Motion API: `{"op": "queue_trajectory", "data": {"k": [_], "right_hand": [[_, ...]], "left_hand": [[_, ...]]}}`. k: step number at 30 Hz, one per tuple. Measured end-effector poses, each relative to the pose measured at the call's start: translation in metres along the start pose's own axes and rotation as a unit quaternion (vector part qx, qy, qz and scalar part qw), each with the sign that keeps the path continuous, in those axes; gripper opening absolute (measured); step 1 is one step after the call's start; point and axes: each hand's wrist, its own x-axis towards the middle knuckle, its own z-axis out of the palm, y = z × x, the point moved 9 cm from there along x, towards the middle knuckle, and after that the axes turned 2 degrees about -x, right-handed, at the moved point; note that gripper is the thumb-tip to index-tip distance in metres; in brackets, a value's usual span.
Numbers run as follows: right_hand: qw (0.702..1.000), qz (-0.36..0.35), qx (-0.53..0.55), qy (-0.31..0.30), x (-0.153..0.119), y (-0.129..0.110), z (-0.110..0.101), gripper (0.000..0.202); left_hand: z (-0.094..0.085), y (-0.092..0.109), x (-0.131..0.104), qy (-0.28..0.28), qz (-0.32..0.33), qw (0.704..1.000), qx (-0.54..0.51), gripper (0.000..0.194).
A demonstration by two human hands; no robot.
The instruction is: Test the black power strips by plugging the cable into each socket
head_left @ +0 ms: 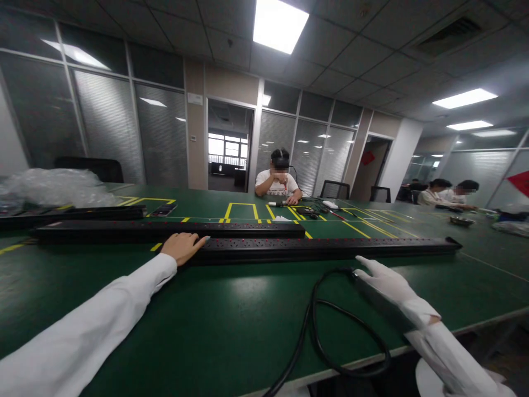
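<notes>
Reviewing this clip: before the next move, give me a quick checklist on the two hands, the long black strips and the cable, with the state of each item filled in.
1. Left hand resting on the near black power strip, at its left end: ok.
2. Left hand closed around that strip: not ok, the fingers lie flat on top.
3. Right hand, in a white glove, on a dark bar-shaped piece where the black cable ends: ok.
4. Firm grip by the right hand: cannot tell, the palm side is hidden.
5. Cable fully on the green table: not ok, it loops over the near edge.
6. Second black strip lying apart behind the near one: ok.
</notes>
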Motion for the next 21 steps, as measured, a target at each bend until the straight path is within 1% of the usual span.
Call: {"op": "queue_trajectory", "data": {"k": [1, 2, 3, 5, 7, 9, 10, 11, 12, 14, 16, 18, 20, 21], "right_hand": [[1.0, -0.014, -0.015, -0.011, 0.009, -0.013, 0.003, 0.058], [0.998, -0.02, -0.028, -0.045, 0.018, -0.023, 0.011, 0.057], [0.996, -0.016, -0.045, -0.081, 0.026, -0.03, 0.02, 0.054], [0.989, 0.008, -0.082, -0.124, 0.038, -0.039, 0.031, 0.042], [0.987, 0.005, -0.092, -0.135, 0.043, -0.051, 0.036, 0.031], [0.989, -0.017, -0.08, -0.12, 0.04, -0.067, 0.033, 0.028], [0.992, -0.036, -0.065, -0.099, 0.036, -0.076, 0.027, 0.029], [0.996, -0.061, -0.032, -0.061, 0.03, -0.088, 0.016, 0.03], [0.995, -0.096, 0.013, -0.017, 0.022, -0.101, 0.002, 0.028], [0.981, -0.164, 0.082, 0.057, 0.003, -0.129, -0.028, 0.022], [0.959, -0.238, 0.113, 0.106, -0.015, -0.161, -0.057, 0.018], [0.933, -0.295, 0.143, 0.146, -0.028, -0.194, -0.085, 0.022], [0.908, -0.337, 0.196, 0.154, -0.032, -0.231, -0.104, 0.024], [0.893, -0.355, 0.232, 0.15, -0.031, -0.25, -0.111, 0.024]], "left_hand": [[0.0, 0.006, 0.002, 0.002, -0.006, 1.0, -0.006, 0.058], [-0.002, 0.01, 0.003, 0.009, -0.014, 1.0, -0.006, 0.06], [-0.004, 0.013, 0.004, 0.02, -0.019, 1.0, -0.003, 0.062], [-0.007, 0.018, 0.003, 0.025, -0.019, 0.999, -0.005, 0.063], [-0.01, 0.019, -0.001, 0.03, -0.019, 0.999, -0.005, 0.063], [-0.015, 0.021, -0.007, 0.04, -0.01, 0.999, -0.001, 0.064], [-0.017, 0.022, -0.011, 0.047, -0.002, 0.999, 0.001, 0.064], [-0.019, 0.025, -0.016, 0.053, 0.009, 0.999, 0.002, 0.064], [-0.021, 0.029, -0.021, 0.058, 0.02, 0.998, 0.0, 0.063], [-0.026, 0.041, -0.032, 0.073, 0.041, 0.996, -0.006, 0.063], [-0.033, 0.062, -0.046, 0.093, 0.073, 0.993, -0.017, 0.061], [-0.042, 0.088, -0.06, 0.124, 0.102, 0.987, -0.03, 0.057], [-0.052, 0.117, -0.072, 0.156, 0.12, 0.979, -0.041, 0.053], [-0.056, 0.131, -0.076, 0.167, 0.13, 0.976, -0.047, 0.051]]}}
